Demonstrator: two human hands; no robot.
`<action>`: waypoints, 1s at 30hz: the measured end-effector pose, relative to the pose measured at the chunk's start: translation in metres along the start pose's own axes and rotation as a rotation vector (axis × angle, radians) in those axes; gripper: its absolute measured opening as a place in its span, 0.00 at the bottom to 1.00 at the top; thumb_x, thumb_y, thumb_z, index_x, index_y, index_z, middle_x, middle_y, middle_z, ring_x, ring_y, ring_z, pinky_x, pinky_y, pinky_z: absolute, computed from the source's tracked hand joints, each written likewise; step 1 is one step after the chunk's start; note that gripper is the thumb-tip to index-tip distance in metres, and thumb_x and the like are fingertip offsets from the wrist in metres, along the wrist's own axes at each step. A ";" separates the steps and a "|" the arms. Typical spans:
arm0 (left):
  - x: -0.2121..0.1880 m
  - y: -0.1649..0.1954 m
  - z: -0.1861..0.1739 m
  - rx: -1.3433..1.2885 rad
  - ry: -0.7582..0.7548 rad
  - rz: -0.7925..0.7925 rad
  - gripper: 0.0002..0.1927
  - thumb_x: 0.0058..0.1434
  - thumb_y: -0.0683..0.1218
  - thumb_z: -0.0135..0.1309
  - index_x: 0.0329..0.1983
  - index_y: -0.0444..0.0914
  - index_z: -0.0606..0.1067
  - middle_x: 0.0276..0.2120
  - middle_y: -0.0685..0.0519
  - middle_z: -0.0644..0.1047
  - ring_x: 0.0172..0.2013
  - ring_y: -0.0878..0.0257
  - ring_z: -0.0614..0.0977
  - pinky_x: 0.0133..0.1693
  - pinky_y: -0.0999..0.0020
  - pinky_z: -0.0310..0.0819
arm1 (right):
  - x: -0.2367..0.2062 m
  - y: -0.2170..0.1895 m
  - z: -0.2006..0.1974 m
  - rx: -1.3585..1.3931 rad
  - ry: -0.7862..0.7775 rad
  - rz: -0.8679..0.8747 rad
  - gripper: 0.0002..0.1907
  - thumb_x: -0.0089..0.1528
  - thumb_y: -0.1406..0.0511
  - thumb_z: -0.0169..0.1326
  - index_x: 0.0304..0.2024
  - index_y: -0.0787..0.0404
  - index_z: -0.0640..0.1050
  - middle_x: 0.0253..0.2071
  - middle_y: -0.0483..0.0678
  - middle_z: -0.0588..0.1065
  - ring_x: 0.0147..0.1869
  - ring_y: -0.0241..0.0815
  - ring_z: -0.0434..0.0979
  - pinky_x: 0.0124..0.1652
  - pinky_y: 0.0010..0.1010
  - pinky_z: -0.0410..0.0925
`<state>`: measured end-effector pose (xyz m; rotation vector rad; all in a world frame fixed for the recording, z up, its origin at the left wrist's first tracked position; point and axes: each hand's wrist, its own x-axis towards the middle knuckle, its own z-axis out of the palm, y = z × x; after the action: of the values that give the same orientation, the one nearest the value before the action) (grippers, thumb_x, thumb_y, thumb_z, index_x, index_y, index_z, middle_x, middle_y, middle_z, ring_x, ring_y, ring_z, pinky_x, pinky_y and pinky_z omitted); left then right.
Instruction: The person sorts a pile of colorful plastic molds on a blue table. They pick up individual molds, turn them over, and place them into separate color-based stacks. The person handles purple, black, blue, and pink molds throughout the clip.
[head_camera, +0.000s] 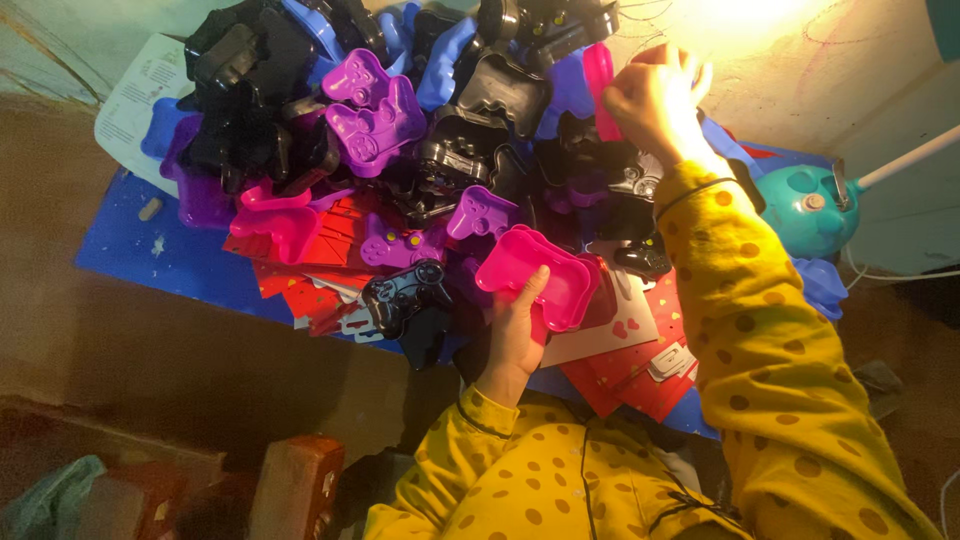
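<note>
1. Pink controller shell (540, 275) sits near you at the middle of the blue mat (150, 255), hollow side up, at the near rim of the heap; your left hand (515, 330) holds it from below, thumb laid over its near edge.
2. Keep that grip low on the shell's rim and keep the hollow level, I judge, so it does not catch the black controller (405, 292) just left of it.
3. Your right hand (655, 100) is far and right, fingers closed round a pink piece (598, 75) at the top of the heap; what kind of piece it is I cannot tell.
4. Lift that piece straight up: black and blue shells (500, 85) crowd against it on its left.
5. Purple shells (375, 110) and red cards (300, 285) fill the mat's middle, leaving open blue only at the left.
6. Mind the right side: a teal lamp base (805, 205) stands just beside your right sleeve (760, 330), so there is little room to swing that way.
</note>
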<state>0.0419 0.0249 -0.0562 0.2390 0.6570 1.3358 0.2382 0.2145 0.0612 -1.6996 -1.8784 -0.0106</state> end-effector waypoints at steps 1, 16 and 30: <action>0.001 0.000 -0.001 -0.009 -0.010 -0.001 0.22 0.62 0.41 0.61 0.59 0.39 0.71 0.51 0.53 0.77 0.50 0.61 0.80 0.52 0.61 0.77 | 0.000 -0.001 -0.004 0.038 0.005 0.010 0.09 0.61 0.57 0.61 0.36 0.54 0.85 0.54 0.49 0.73 0.65 0.58 0.62 0.65 0.63 0.46; -0.002 0.006 0.001 -0.141 -0.201 -0.145 0.31 0.70 0.65 0.45 0.64 0.38 0.69 0.53 0.52 0.76 0.49 0.61 0.80 0.48 0.64 0.78 | -0.133 -0.052 -0.046 0.272 -0.148 -0.496 0.08 0.51 0.63 0.66 0.29 0.54 0.79 0.49 0.46 0.73 0.66 0.52 0.66 0.64 0.52 0.52; -0.018 0.004 -0.001 -0.132 -0.303 -0.116 0.21 0.78 0.55 0.44 0.66 0.38 0.67 0.51 0.53 0.76 0.49 0.66 0.79 0.49 0.68 0.74 | -0.187 -0.095 -0.047 0.079 -0.189 -0.569 0.07 0.56 0.60 0.61 0.27 0.55 0.79 0.54 0.50 0.72 0.69 0.50 0.66 0.70 0.64 0.48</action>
<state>0.0367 0.0082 -0.0491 0.2850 0.3223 1.1952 0.1715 0.0104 0.0561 -1.0963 -2.4109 -0.0017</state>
